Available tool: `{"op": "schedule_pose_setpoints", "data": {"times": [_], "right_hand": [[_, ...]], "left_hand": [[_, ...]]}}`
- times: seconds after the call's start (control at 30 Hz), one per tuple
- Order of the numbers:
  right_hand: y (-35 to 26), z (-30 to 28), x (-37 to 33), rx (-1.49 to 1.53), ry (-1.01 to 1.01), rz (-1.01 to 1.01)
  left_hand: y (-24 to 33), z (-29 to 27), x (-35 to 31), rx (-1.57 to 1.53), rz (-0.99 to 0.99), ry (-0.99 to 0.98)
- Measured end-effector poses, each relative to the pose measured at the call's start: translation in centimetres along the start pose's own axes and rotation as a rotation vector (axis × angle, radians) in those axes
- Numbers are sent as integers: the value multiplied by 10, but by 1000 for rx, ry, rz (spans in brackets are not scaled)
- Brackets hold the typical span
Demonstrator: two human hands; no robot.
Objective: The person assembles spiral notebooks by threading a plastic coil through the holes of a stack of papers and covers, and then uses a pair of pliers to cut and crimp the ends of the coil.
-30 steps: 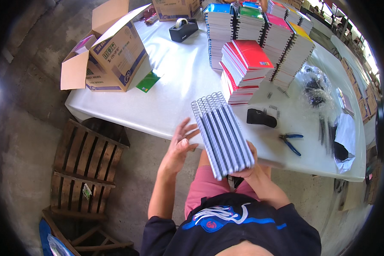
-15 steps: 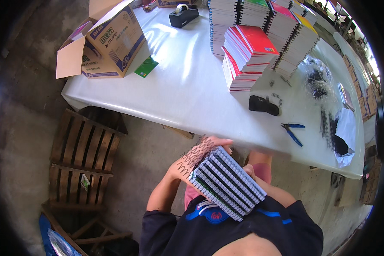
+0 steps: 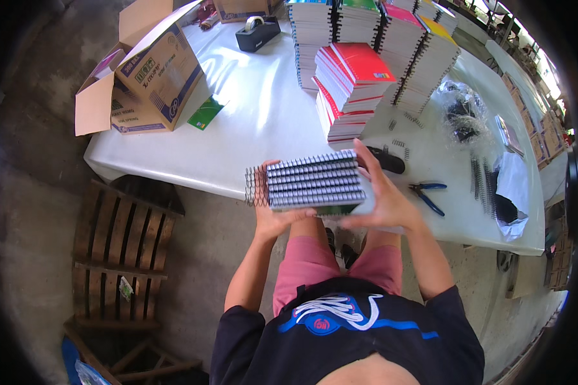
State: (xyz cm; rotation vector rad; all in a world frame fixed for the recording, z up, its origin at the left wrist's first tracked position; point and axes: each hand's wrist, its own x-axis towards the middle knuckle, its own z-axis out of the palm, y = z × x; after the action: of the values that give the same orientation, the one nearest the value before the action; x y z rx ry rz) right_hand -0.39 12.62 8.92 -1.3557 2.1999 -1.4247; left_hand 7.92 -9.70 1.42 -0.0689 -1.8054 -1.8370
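Note:
Between my two hands is a stack of small spiral notebooks, held just over the table's near edge with the coiled spines facing up. My left hand grips the stack's left end, thumb along the near side. Black wire coils stick out past that end, by the left fingers. My right hand clasps the other end, fingers on the far side and thumb on the near side. Beyond the stack stands a pile of red-covered notepads. A black object lies partly hidden behind my right fingers.
Blue-handled pliers lie at the right, near loose coils and a plastic bag. Tall notebook stacks stand at the back. An open carton, a green card and a tape dispenser are on the left.
Both hands have carried the notebook stack forward from near my chest to the table edge. The stack has turned so its spines run nearly left to right.

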Motion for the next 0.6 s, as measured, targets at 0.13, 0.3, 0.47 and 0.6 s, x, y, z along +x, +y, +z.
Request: {"op": "schedule_pose_setpoints", "data": {"times": [0.13, 0.3, 0.47, 0.6], "right_hand": [[62, 19, 22, 169, 99, 41], [90, 32, 19, 314, 139, 98], [97, 49, 26, 332, 190, 26], [104, 54, 29, 337, 196, 18]], "left_hand": [[-36, 0, 19, 50, -52, -37], [-48, -21, 32, 286, -107, -257], [-46, -17, 30, -34, -177, -244], [-45, -6, 29, -142, -203, -167]]}}
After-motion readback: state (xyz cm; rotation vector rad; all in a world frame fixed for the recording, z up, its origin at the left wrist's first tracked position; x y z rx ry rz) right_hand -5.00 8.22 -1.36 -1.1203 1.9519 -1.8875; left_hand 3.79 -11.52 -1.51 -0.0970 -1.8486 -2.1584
